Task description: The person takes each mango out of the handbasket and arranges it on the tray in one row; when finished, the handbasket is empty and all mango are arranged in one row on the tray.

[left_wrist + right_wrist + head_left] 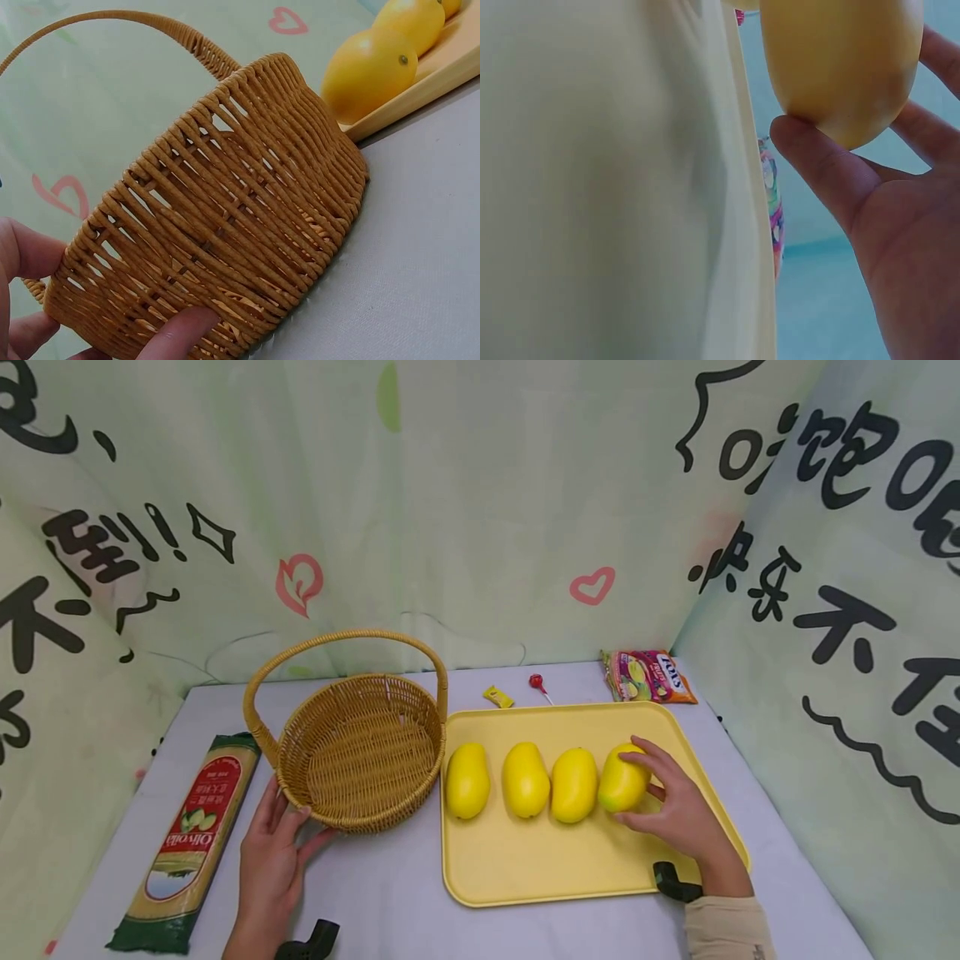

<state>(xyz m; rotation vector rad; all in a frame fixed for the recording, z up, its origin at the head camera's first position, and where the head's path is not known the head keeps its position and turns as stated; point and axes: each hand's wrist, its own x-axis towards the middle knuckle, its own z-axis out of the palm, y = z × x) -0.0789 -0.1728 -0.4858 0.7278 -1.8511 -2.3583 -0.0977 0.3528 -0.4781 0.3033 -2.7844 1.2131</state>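
Observation:
On the left of the head view stands a round wicker basket [360,752] with a tall arched handle. My left hand [276,864] holds its near left side, with fingers at the rim and the thumb [180,334] against the woven wall. Several yellow mangoes lie in a row on a yellow tray [540,868]. My right hand [678,806] grips the rightmost mango [622,781], thumb at its near end and fingers around the far and right side. The left mango [467,781], second mango [526,779] and third mango [574,785] lie untouched on the tray.
A long noodle packet [191,843] lies left of the basket. Behind the tray are a small yellow wrapped candy [498,697], a red lollipop [536,682] and a colourful candy bag [647,677]. Printed curtains [480,527] enclose the white table.

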